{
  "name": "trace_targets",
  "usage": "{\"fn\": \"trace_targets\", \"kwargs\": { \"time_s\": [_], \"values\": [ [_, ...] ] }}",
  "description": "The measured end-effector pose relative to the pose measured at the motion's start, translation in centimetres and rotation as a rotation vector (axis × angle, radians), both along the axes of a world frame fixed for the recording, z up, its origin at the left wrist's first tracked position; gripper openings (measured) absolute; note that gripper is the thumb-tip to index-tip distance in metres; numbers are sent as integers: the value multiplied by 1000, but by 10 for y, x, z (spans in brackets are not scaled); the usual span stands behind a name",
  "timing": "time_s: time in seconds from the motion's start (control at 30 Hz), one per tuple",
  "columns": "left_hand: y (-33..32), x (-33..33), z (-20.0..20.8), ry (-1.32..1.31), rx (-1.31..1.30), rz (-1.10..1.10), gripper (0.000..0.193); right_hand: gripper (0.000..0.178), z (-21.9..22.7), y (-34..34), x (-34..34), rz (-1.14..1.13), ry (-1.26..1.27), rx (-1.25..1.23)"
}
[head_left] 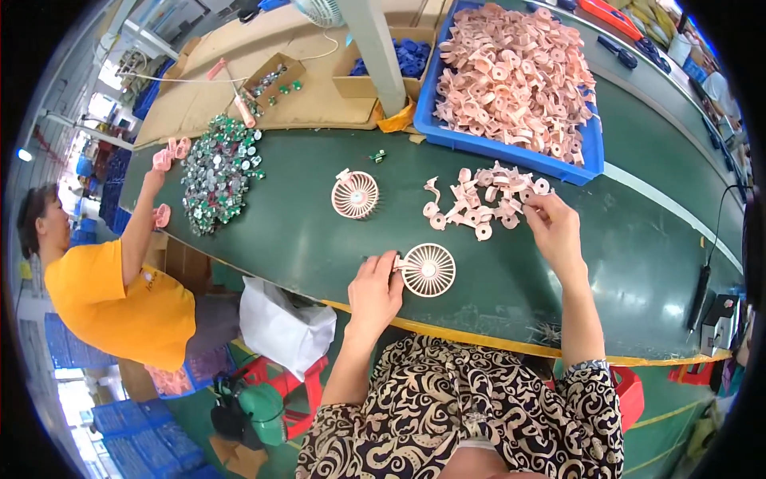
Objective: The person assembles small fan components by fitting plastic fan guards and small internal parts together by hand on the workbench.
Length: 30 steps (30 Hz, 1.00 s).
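The fan cage point(429, 271) lies just right of the left hand point(375, 292), which pinches it.

Two pink fan heads point(355, 194) point(428, 270) on show!

One sits at eleven o'clock, one at four! One blue tray point(479, 144) at one o'clock, its pink pieces point(511, 80) too crowded to count! Two cardboard parts boxes point(355, 86), eleven and twelve; one circuit-board heap point(219, 176) at ten!
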<state>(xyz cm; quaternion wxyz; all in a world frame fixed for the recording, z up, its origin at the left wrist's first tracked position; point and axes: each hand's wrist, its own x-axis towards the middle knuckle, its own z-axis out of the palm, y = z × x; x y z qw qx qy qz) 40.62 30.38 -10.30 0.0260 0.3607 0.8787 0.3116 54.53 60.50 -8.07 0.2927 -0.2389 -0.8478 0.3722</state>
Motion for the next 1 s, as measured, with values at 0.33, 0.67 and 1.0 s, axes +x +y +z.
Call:
{"fn": "trace_targets", "kwargs": {
  "time_s": [0.33,0.67,1.0],
  "values": [
    [-5,2,4,119,-12,28,12,20,-16,-64,-17,181,29,306],
    [-10,-2,-5,-84,93,36,14,25,-50,-56,-32,64,-55,504],
    [-18,-1,-8,-249,115,48,14,12,-31,-59,-25,38,-11,-344]
  ]
}}
